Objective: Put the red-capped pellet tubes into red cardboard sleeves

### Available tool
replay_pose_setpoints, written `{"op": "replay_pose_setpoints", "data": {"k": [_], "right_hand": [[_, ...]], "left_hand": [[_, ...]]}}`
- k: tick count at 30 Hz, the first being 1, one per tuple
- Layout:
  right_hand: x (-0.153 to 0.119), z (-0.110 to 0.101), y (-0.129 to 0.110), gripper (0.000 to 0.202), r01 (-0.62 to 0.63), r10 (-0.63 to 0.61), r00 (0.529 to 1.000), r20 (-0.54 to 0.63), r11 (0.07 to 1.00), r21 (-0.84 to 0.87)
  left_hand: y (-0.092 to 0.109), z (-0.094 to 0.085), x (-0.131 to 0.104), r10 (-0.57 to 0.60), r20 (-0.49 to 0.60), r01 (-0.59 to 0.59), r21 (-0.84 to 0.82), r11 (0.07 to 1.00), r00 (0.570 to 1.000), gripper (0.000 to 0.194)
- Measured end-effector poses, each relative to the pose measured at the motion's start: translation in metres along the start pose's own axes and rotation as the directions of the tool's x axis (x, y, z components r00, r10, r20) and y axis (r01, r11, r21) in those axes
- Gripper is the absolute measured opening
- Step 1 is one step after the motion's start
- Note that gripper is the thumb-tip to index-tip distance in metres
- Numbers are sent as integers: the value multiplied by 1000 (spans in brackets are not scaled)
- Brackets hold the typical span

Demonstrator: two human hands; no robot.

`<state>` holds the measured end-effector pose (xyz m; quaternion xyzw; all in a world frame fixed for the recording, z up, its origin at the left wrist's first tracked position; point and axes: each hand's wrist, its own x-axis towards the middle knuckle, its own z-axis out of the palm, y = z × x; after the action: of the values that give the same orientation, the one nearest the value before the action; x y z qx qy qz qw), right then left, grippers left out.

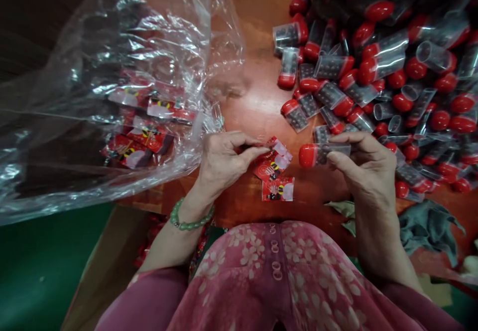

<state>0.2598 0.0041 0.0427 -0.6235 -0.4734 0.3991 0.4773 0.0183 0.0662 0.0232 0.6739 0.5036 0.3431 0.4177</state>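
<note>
My right hand (368, 164) grips a clear plastic tube with a rounded red end (308, 156) between thumb and fingers. The tube lies roughly level, its red end pointing left. My left hand (229, 159), with a green bead bracelet (191, 216) at the wrist, has thumb and forefinger pinched at the edge of a small pile of printed red cards (269, 165). Whether a card is caught in the pinch is hard to make out. One more printed red card (278, 189) lies flat just below the pile.
Many similar red-ended tubes (336, 97) are heaped at the right. A large clear plastic bag (179, 47) with red printed packets (149, 139) inside covers the left. Grey-green cloth scraps (429, 226) lie at the lower right. A cardboard box (104, 261) stands below the table edge.
</note>
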Motion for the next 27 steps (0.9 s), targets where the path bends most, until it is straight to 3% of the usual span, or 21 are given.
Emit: {"op": "replay_pose_setpoints", "data": {"k": [6, 12, 17, 20, 23, 27], "right_hand": [[-8, 3, -9, 24, 150, -150, 988, -41, 989, 6], [-20, 9, -22, 21, 298, -298, 955, 6, 954, -33], [-24, 11, -22, 25, 463, -454, 885, 101, 881, -97], [-26, 7, -23, 27, 565, -525, 820, 227, 807, -174], [-30, 3, -27, 23, 615, -498, 777, 385, 733, -292], [-33, 1, -37, 17, 599, -373, 770, 517, 702, -386]], "left_hand": [[13, 2, -19, 68, 24, -66, -92, 994, 997, 6], [22, 3, -33, 185, 35, -187, 46, 981, 982, 10], [28, 4, -38, 245, 70, -252, 131, 959, 967, 6], [30, 5, -41, 296, 98, -310, 193, 931, 950, 6], [31, 8, -45, 354, 173, -392, 315, 864, 919, 10], [30, 11, -49, 377, 262, -458, 453, 765, 888, 16]]}}
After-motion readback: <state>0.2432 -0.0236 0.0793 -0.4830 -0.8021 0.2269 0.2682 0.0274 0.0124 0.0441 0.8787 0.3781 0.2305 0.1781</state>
